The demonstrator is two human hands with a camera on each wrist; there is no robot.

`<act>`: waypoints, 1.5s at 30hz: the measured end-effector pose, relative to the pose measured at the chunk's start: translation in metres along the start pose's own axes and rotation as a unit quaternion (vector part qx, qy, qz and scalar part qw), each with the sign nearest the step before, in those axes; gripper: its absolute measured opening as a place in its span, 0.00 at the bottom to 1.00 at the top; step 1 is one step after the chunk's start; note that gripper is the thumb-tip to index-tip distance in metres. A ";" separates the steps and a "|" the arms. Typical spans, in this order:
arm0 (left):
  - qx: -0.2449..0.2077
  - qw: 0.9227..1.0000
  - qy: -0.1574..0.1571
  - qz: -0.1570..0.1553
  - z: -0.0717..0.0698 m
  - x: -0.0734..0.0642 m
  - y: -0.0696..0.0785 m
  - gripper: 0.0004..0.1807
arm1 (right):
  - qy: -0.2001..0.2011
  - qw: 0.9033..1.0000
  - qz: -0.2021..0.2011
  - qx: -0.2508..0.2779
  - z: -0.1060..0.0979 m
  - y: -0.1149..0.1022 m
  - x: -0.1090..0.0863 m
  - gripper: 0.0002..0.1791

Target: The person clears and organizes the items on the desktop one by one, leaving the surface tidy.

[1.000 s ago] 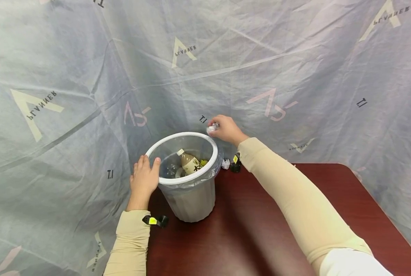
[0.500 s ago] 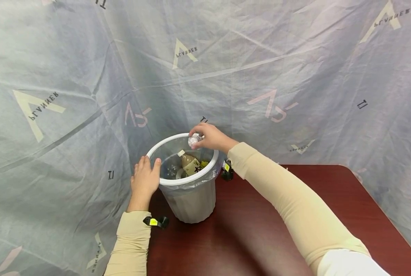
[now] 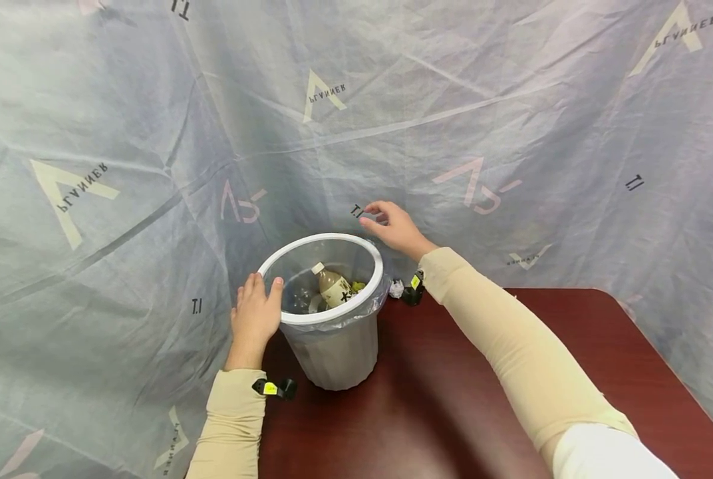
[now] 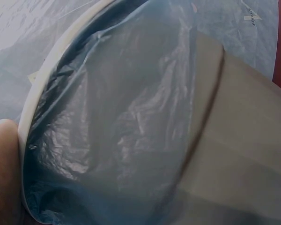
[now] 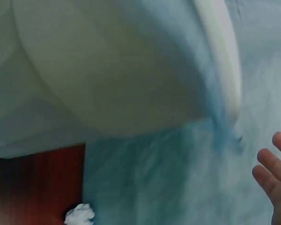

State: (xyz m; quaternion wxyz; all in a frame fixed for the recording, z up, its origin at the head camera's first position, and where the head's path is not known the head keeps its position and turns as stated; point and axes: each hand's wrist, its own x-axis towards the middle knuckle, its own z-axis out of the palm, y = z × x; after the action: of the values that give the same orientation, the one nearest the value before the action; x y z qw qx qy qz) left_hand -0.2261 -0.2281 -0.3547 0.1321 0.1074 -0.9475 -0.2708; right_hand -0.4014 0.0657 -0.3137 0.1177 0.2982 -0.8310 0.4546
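A grey waste bin (image 3: 336,359) with a white rim (image 3: 378,266) and a clear liner bag (image 4: 126,93) stands on the table. My left hand (image 3: 257,311) lies against the left side of the rim, fingers fairly straight, thumb along the edge. Inside the bin are a bottle with a white cap (image 3: 335,287) and something yellow-green (image 3: 358,286); the bottom is partly hidden. My right hand (image 3: 396,227) is above and right of the rim, fingers loosely bent and apart, holding nothing. Below it, a crumpled white paper ball (image 3: 396,289) lies on the table beside the bin.
The dark red table (image 3: 452,399) extends to the right and towards me. Grey printed sheeting (image 3: 440,120) hangs behind and at the left, close to the bin. A small black wrist camera (image 3: 414,289) sits on my right cuff, near the paper ball.
My right hand carried a crumpled clear-white ball left over the bin, let it go, and moved back right and up with nothing in it. My left hand stayed at the rim.
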 end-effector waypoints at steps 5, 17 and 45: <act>0.000 1.000 -0.001 -0.001 0.004 -0.004 0.001 0.43 | 0.004 0.999 0.045 -0.004 0.003 0.044 -0.010 0.27; 0.014 1.000 -0.001 0.002 0.007 -0.014 0.007 0.48 | -0.059 0.987 0.076 -0.132 0.037 0.150 -0.046 0.27; 0.025 1.000 0.014 0.012 0.010 -0.035 0.025 0.45 | -0.221 0.945 0.040 -0.237 0.078 0.216 -0.098 0.40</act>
State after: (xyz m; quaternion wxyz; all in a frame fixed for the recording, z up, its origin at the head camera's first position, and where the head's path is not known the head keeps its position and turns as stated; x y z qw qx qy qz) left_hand -0.1996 -0.1930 -0.3558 0.1458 0.1029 -0.9532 -0.2443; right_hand -0.4481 0.1277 -0.5508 -0.0199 0.3208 -0.9312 0.1721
